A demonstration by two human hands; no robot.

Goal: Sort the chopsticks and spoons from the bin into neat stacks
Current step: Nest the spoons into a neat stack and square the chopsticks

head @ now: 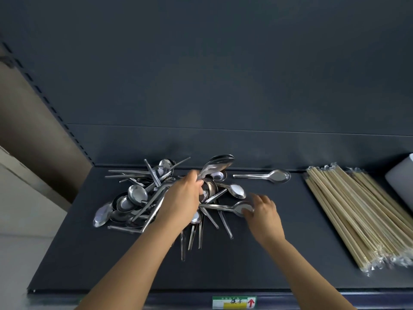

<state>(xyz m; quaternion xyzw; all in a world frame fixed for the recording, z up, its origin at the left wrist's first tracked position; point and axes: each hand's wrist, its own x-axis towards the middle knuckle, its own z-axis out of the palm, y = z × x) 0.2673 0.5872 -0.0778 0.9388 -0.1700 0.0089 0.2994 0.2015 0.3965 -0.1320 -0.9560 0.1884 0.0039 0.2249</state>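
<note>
From my remote seat, nearest to me is a green-and-white paper label with a red arrow [234,302] on the front lip of the dark grey metal shelf [89,265]. Both bare forearms reach in over that shelf. The right hand [263,211] is lower and closer, its fingers bent down onto the bowl of a single steel spoon [242,208] that lies flat, and they seem to pinch its edge. The left hand [183,198] sits just beyond, fingers wrapped round the handles of a bundle of nested steel spoons [218,163], bowls tilted up and away. Left of it sprawls a loose heap of steel spoons [138,195]. One lone long-handled spoon [268,176] lies apart towards the back. At the right rests a stack of plastic-wrapped bamboo chopsticks [357,215], beside a white roll [402,177].
</note>
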